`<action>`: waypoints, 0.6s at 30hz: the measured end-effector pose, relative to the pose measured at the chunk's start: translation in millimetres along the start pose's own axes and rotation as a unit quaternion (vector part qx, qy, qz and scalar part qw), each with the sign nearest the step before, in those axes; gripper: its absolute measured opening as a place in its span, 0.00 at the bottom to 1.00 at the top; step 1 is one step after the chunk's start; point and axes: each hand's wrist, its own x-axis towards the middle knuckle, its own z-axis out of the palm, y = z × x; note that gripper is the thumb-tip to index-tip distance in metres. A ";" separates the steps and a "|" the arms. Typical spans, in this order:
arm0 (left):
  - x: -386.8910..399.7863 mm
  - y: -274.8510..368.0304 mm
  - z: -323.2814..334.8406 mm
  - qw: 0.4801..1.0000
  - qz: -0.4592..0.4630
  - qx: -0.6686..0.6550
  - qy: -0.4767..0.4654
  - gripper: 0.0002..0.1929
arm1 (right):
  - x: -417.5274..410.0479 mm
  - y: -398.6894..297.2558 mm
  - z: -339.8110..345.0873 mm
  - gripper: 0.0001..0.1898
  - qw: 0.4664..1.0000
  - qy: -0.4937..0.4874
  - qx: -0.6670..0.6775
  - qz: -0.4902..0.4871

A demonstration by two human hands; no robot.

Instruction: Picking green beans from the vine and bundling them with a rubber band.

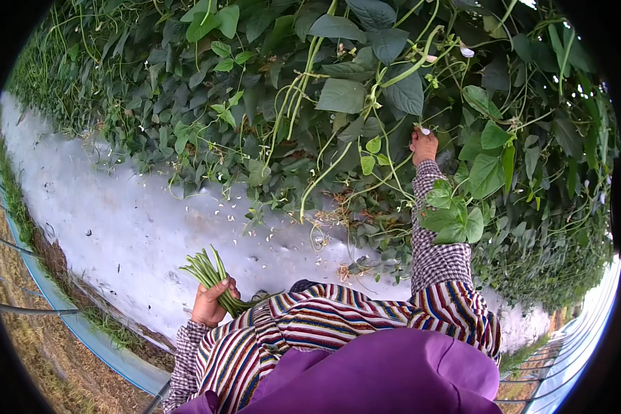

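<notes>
My left hand (213, 302) is wrapped around a bundle of long green yardlong beans (207, 270) in front of my body. Their cut ends fan out above the thumb, and their lengths trail down against my striped top. Stretched forward into the bean vines (341, 95), my right hand (424, 146) has its fingers curled near thin stems. A small white spot, perhaps a petal, shows at its fingertips. Whether anything is pinched there is too small to tell. Left of that hand hang several long pods (325, 178), and a thicker pod (414, 64) curves above it.
Pale plastic mulch (134, 222) covers the ground, strewn with fallen petals (230, 217). Leaves (458, 220) overlap my right forearm. A blue sheet edge (90, 339) and dark hoop poles (39, 310) run along the left. My purple hat brim (383, 372) fills the bottom.
</notes>
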 end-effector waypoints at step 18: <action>1.4 -7.4 1.9 0.993 0.072 -0.020 0.089 0.06 | -6.9 113.3 88.0 0.04 0.943 -0.132 0.306 -0.007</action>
